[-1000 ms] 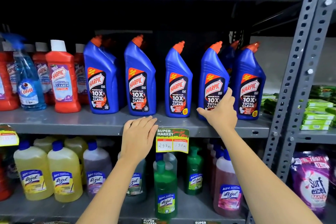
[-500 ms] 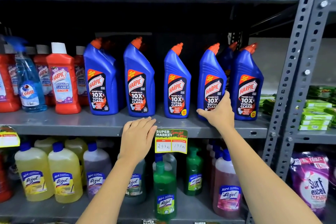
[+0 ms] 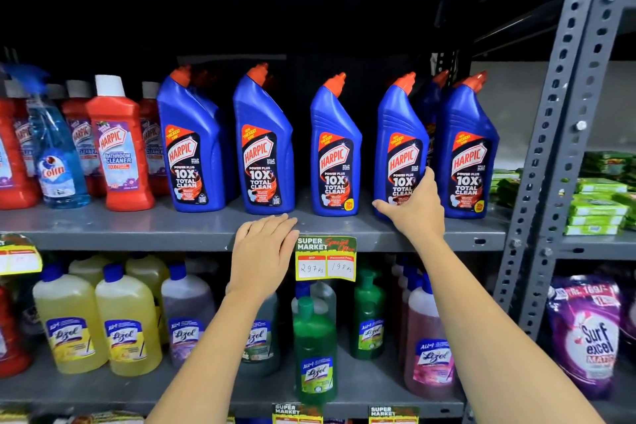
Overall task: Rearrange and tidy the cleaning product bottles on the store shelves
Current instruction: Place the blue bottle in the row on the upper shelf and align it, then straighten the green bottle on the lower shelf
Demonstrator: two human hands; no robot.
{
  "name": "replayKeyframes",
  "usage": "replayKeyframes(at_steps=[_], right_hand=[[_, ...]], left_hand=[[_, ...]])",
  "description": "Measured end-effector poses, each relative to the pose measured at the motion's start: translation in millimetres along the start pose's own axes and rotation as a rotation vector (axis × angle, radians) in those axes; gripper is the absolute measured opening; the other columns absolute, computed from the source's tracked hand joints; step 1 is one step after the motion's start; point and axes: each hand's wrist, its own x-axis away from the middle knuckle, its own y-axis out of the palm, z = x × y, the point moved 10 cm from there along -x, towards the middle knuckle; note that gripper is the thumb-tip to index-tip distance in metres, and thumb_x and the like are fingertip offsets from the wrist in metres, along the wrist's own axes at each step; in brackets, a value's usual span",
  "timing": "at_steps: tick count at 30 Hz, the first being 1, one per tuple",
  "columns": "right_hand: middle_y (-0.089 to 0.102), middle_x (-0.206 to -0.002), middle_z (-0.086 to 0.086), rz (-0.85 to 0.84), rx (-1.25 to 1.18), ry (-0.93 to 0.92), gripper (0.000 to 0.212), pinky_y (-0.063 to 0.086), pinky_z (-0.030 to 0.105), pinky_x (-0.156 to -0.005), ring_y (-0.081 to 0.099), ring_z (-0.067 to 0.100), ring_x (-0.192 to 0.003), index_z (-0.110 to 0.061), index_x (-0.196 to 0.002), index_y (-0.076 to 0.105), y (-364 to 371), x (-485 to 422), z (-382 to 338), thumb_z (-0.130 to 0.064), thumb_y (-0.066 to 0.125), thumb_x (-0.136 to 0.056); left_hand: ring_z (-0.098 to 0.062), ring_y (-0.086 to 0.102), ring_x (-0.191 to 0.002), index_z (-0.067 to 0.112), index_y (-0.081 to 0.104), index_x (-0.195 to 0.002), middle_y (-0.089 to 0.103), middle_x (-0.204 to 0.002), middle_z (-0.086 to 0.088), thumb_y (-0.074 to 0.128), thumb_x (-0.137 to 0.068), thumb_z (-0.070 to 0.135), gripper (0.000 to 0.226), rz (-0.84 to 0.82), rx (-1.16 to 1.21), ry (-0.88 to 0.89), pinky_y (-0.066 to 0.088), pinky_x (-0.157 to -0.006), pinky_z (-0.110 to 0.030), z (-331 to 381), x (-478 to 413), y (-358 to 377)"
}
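Observation:
Several blue Harpic bottles with orange caps stand in a row on the middle shelf (image 3: 137, 229). My right hand (image 3: 414, 208) grips the lower front of the fourth blue bottle (image 3: 399, 134), thumb to the left and fingers round its right side. Close on its right stands another blue bottle (image 3: 469, 148), with one more half hidden behind the two. My left hand (image 3: 265, 251) lies flat, palm down, on the shelf's front edge below the second blue bottle (image 3: 263, 144) and holds nothing. The third blue bottle (image 3: 335, 148) stands between my hands.
Red Harpic bathroom cleaner bottles (image 3: 118, 144) and a blue Colin spray bottle (image 3: 56, 162) stand at the left. Lizol bottles (image 3: 127, 320) fill the lower shelf. A price tag (image 3: 326, 260) hangs from the shelf edge. A grey upright (image 3: 557, 134) bounds the right; green packs (image 3: 595, 206) lie beyond.
My right hand has stayed on the fourth blue bottle, which has shifted slightly left. The left hand has not moved on the shelf edge.

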Motion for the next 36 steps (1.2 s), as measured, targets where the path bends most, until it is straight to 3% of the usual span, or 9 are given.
replayKeyframes(at_steps=[3,7,10,12,16,21,26,32,36], right_hand=[[0.044,-0.147,0.010,0.000,0.007,-0.037,0.117,0.047,0.047,-0.098,0.052,0.033,-0.127,-0.009,-0.151,0.020,-2.2,2.7,-0.8,-0.039,0.090,-0.063],[0.039,-0.152,0.012,0.037,-0.140,-0.098,0.116,0.042,0.045,-0.109,0.044,0.027,-0.136,-0.009,-0.155,0.013,-12.3,18.2,-1.6,-0.041,0.085,-0.070],[0.048,-0.142,0.011,0.299,-0.390,-0.267,0.073,0.044,0.047,-0.106,0.048,0.022,-0.131,-0.006,-0.146,0.036,-34.2,67.4,2.3,-0.028,0.071,-0.086],[0.053,-0.130,0.014,0.428,-0.394,-0.399,0.049,0.046,0.049,-0.100,0.053,0.030,-0.120,-0.003,-0.135,0.046,-30.7,110.8,12.6,-0.016,0.063,-0.090],[0.056,-0.119,0.014,0.231,-0.243,-0.439,0.036,0.043,0.041,-0.101,0.053,0.030,-0.113,-0.005,-0.124,0.053,33.5,167.2,35.5,-0.020,0.055,-0.091],[0.051,-0.131,0.006,-0.204,-0.111,-0.210,0.063,0.044,0.040,-0.103,0.050,0.021,-0.123,-0.009,-0.139,0.044,120.7,208.1,75.2,-0.038,0.064,-0.087],[0.041,-0.148,-0.001,-0.446,-0.064,0.116,0.110,0.043,0.035,-0.107,0.043,0.017,-0.136,-0.022,-0.152,0.024,173.3,250.5,117.3,-0.075,0.065,-0.065],[0.043,-0.147,0.004,-0.410,0.012,0.246,0.117,0.050,0.044,-0.097,0.051,0.028,-0.130,-0.021,-0.152,0.017,199.8,273.0,134.7,-0.053,0.085,-0.063],[0.047,-0.144,0.007,-0.356,0.031,0.295,0.109,0.052,0.045,-0.091,0.057,0.031,-0.122,-0.018,-0.151,0.017,207.7,277.9,137.1,-0.039,0.086,-0.069]], left_hand=[[-0.018,0.046,-0.132,0.021,0.060,-0.129,0.061,-0.134,0.002,0.041,-0.102,0.036,0.036,-0.016,0.016,-0.013,0.026,-0.107,-0.035,0.9,-1.2,1.4],[-0.015,0.018,-0.147,0.017,0.026,-0.150,0.028,-0.157,0.001,0.030,-0.103,0.038,0.052,0.023,0.096,-0.044,0.011,-0.120,-0.039,0.4,12.8,-0.8],[-0.019,0.009,-0.149,0.011,0.018,-0.152,0.015,-0.161,-0.005,0.029,-0.099,0.039,0.060,0.081,0.118,-0.096,0.006,-0.121,-0.043,-8.2,48.8,4.9],[-0.023,0.005,-0.149,0.012,0.018,-0.152,0.012,-0.162,-0.008,0.031,-0.098,0.040,0.062,0.033,0.113,-0.120,0.006,-0.121,-0.046,-13.8,82.0,26.1],[-0.024,0.005,-0.149,0.019,0.019,-0.152,0.013,-0.162,-0.004,0.028,-0.099,0.041,0.058,-0.221,0.111,-0.058,0.008,-0.119,-0.050,-16.5,153.0,88.5],[-0.024,0.012,-0.148,0.017,0.029,-0.149,0.019,-0.159,-0.003,0.022,-0.098,0.049,0.061,-0.561,0.044,-0.067,0.017,-0.117,-0.050,-36.5,229.8,159.5],[-0.018,-0.009,-0.148,0.018,0.007,-0.154,0.000,-0.163,-0.001,0.025,-0.100,0.052,0.066,-0.868,-0.018,0.044,-0.001,-0.119,-0.047,-45.8,285.0,211.8],[-0.018,-0.009,-0.149,0.017,-0.001,-0.153,-0.006,-0.163,-0.002,0.018,-0.098,0.058,0.071,-0.986,-0.022,0.068,-0.003,-0.119,-0.048,-54.7,305.8,229.4],[-0.018,-0.010,-0.148,0.017,-0.003,-0.153,-0.007,-0.163,-0.002,0.020,-0.099,0.056,0.070,-0.987,-0.017,0.054,-0.004,-0.120,-0.049,-54.4,310.1,229.0]])
